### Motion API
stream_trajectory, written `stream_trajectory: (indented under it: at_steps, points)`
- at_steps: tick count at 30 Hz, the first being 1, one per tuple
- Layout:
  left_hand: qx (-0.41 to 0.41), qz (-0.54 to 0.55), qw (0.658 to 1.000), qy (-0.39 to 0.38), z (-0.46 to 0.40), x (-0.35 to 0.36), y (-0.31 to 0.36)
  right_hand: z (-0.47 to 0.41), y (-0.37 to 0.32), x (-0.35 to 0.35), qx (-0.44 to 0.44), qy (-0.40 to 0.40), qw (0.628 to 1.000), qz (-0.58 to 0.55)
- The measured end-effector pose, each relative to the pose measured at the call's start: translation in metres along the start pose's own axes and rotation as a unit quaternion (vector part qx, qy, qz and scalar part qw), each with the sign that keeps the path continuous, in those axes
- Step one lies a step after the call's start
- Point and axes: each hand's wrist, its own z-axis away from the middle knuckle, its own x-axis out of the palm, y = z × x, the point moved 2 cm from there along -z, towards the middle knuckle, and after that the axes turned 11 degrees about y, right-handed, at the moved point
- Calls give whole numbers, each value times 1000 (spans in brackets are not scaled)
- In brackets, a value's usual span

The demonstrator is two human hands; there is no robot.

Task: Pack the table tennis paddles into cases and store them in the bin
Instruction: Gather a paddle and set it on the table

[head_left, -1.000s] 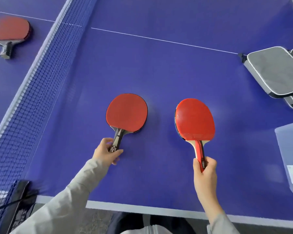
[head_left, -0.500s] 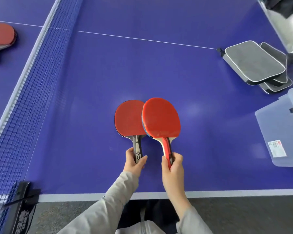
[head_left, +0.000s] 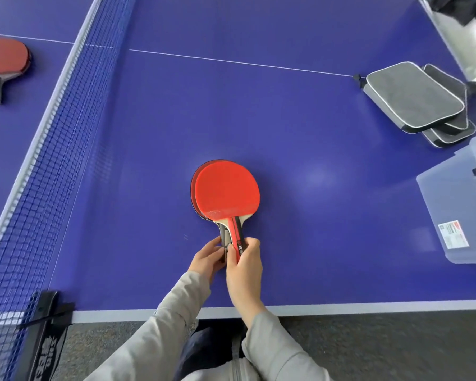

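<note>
Blue tabletop (head_left: 286, 119) spreads under everything, with the net (head_left: 66, 133) running along my left. At its right edge sits the translucent bin (head_left: 456, 204), and just beyond it the stack of grey cases (head_left: 412, 97), all zipped flat as far as I can see. One more paddle (head_left: 3, 57) lies across the net, well apart from me.

Near the table's front edge, the two paddles are stacked blade on blade: the bright red paddle (head_left: 227, 192) on top, the darker paddle (head_left: 194, 188) showing only as a crescent along its left rim. My right hand (head_left: 245, 266) is wrapped round the red-striped handle, thumb across it; my left hand (head_left: 208, 257) pinches the dark handle beneath, fingers curled against it.

I judge these to be light, stiff things, wood with rubber faces that grip each other a little, so the stack should not slide much. The rubber marks easily, so I'd keep hold by the handles, both squeezed together in one hand, which would free the other for a case zipper.
</note>
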Motion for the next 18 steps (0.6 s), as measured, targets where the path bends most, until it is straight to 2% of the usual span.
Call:
stream_trajectory:
  at_steps: [6, 10, 15, 18]
  points:
    - [-29, 10, 999, -29, 2, 0, 6, 3, -3, 9, -82, 39, 990, 103]
    - [-54, 4, 998, -11, 0, 0, 7, 2, 0, 11, -84, 27, 990, 106]
    - [4, -76, 996, 43, -5, 6, 10, -3, 8, -9, -110, -19, 990, 80]
    - [40, -106, 990, 84, -5, 4, 15, -18, 30, -28, -173, -16, 971, 165]
